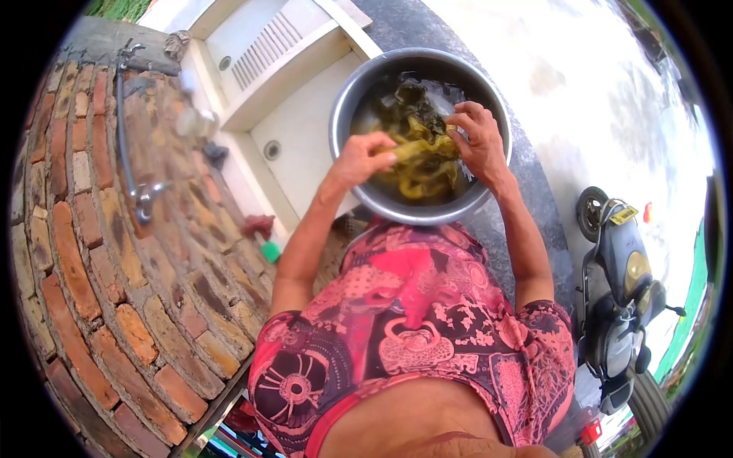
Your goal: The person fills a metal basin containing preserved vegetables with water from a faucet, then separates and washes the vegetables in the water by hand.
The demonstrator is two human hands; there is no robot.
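A large metal basin [345, 84] holds water and limp yellow-green leafy vegetables [416, 156], which look like pickled mustard greens. My left hand [365, 159] is over the basin's left side, its fingers closed on a thick pale-green stem end of the greens. On the right, my right hand [481, 141] has its fingers curled round the leafy part of the same bunch. The bunch stretches between both hands just above the water. More greens, darker in colour, lie in the water beyond.
A white double sink [298, 122] with a ridged drainboard and drain holes adjoins the basin on the left. The basin rests by a dark stone slab [527, 214]. A brick wall [114, 259] with a tap and hose [122, 114] runs along the left. A motorbike [622, 282] is parked at right.
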